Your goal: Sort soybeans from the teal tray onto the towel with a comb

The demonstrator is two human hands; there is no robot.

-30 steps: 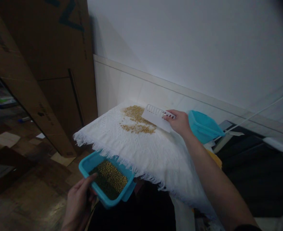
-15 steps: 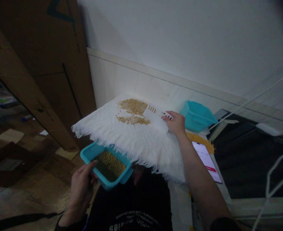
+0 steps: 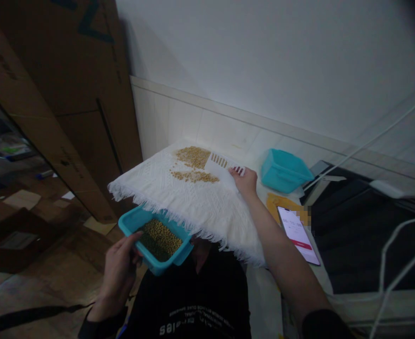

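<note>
My left hand [image 3: 122, 256] grips the near-left rim of a blue plastic bin [image 3: 182, 256], thumb over the edge. Inside lie yellow soybeans [image 3: 164, 234] and a darker green layer of small beans or grains I cannot make out. The bin sits just under the fringed edge of a white cloth [image 3: 193, 205]. My right hand [image 3: 245, 181] is closed on a flat white slotted scraper [image 3: 217, 165], resting at the right side of a soybean pile [image 3: 192, 156] on the cloth. A smaller strip of soybeans [image 3: 195, 177] lies nearer to me.
A second blue bin [image 3: 285, 173] stands right of the cloth by the wall. A lit phone [image 3: 299, 235] lies on the right, beside a yellow item [image 3: 277, 205]. White cables [image 3: 384, 254] hang at far right. Large cardboard boxes [image 3: 76, 94] stand at left.
My right hand and the slotted scraper have shifted slightly left, closer over the pile. My left hand still holds the bin in much the same place. The camera view has turned a little.
</note>
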